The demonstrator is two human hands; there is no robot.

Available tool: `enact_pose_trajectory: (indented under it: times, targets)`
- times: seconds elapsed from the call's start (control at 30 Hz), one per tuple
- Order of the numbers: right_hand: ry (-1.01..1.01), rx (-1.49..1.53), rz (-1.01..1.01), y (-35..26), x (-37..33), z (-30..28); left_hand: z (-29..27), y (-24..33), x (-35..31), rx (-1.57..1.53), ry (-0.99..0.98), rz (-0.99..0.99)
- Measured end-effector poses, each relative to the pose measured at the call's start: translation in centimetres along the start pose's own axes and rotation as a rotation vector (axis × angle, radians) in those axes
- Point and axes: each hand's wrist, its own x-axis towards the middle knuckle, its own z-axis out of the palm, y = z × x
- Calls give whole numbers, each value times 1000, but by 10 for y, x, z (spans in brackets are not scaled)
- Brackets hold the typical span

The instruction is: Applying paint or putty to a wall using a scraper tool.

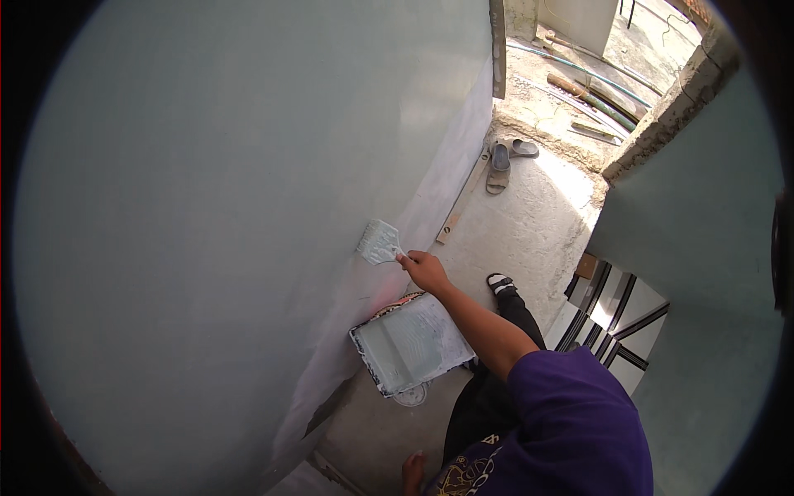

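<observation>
My right hand [423, 270] is closed around the handle of a wide flat paintbrush [380, 241], its head coated in pale grey-green paint. The bristle end is at the wall [248, 207], close to where the grey-green paint borders a whiter lower strip [451, 157]. Whether the bristles touch the wall, I cannot tell. Below my right forearm is a paint tray [383, 388] with pale wet paint and smeared, dark-marked rims. My left hand [412, 473] hangs low beside my body at the bottom edge; its fingers are mostly hidden.
On the concrete floor [529, 219] lie a pair of sandals [499, 169] and a wooden strip [461, 198] along the wall's foot. Pipes and rubble [591, 99] lie past the rough doorway at top right. Black-and-white striped panels [616, 318] are at the right.
</observation>
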Motion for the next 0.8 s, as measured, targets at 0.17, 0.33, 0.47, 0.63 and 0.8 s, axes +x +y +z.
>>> enact_pose_trajectory:
  times: [0.17, 0.33, 0.47, 0.63, 0.8]
  targets:
    - [-47, 140, -94, -7, 2, 8, 2, -1, 4, -50, -23, -6]
    - [32, -96, 40, 15, 12, 16, 4, 2, 6, -88, -17, -10]
    - [54, -239, 171, 34, 12, 17, 3, -5, 6, -78, -30, -9]
    - [10, -190, 129, 12, 9, 23, 4, -17, 8, -112, -36, 15]
    - [50, -90, 23, -21, -11, 13, 7, -1, 7, -122, 3, 4]
